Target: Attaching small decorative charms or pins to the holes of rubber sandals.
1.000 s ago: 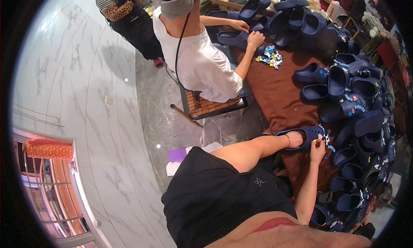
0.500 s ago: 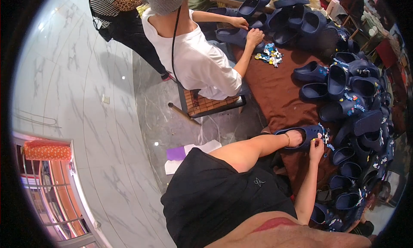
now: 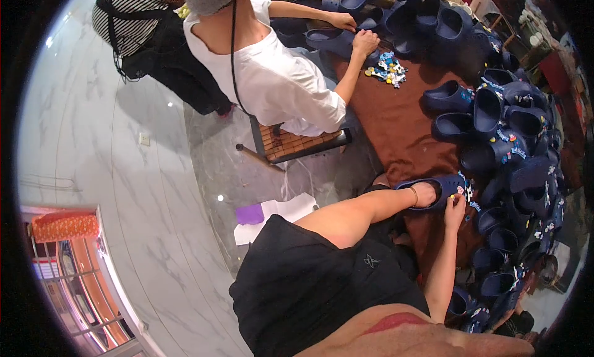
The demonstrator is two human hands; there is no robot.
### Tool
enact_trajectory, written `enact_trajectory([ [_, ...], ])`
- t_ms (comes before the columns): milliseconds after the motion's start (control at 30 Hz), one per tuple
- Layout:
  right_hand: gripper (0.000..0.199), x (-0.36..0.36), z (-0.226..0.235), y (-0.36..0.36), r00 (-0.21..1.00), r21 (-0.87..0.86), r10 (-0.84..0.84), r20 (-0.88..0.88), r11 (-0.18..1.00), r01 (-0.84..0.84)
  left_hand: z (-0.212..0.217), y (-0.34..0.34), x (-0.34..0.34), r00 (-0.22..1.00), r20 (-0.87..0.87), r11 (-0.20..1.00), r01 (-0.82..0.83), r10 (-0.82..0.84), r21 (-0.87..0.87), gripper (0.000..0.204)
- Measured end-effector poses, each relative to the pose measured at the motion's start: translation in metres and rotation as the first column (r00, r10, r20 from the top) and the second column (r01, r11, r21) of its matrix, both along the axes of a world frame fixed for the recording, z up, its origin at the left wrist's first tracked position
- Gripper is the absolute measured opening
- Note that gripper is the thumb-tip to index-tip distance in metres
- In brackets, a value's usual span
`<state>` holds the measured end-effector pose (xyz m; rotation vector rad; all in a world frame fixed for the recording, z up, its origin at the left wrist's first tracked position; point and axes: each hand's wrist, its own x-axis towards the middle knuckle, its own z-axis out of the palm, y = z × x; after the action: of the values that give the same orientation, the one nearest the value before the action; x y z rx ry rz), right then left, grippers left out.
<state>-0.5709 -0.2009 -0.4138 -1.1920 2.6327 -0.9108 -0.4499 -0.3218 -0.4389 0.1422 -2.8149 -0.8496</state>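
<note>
My left hand [image 3: 425,195], a thin band around its wrist, reaches into the opening of a navy clog [image 3: 443,192]; its fingers are hidden inside. At the clog's toe, my right hand [image 3: 455,209] pinches a small yellow charm [image 3: 453,196] against the holed upper. A pale pinkish charm [image 3: 460,190] sits on that upper, just above my fingertips. Several blue and white charms [image 3: 471,199] lie right beside the toe.
Several navy clogs [image 3: 453,127] crowd the right of the brown cloth [image 3: 405,143]. At the top, a co-worker in white [image 3: 281,78] sits on a stool [image 3: 297,146], hands on another clog [image 3: 331,41], near a charm pile [image 3: 387,70]. Another person [image 3: 139,22] stands behind.
My right hand has shifted slightly upward at the clog's toe, still pinching. The pale pinkish charm shows more plainly. The co-worker and the standing person appear farther left as the view shifts.
</note>
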Motion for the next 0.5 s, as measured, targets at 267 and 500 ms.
enact_trajectory([
  [267, 0.021, -0.002, 0.007, -0.009, 0.997, 0.097, 0.031, 0.067, 0.995, -0.037, -0.008, -0.006, -0.003, 0.998, 0.052, 0.996, 0.038, -0.034, -0.079, 0.021],
  [500, 0.021, -0.004, 0.000, -0.006, 0.998, 0.074, 0.029, 0.051, 0.997, -0.033, -0.001, -0.005, -0.001, 0.999, 0.015, 0.999, 0.033, -0.032, -0.040, 0.021],
])
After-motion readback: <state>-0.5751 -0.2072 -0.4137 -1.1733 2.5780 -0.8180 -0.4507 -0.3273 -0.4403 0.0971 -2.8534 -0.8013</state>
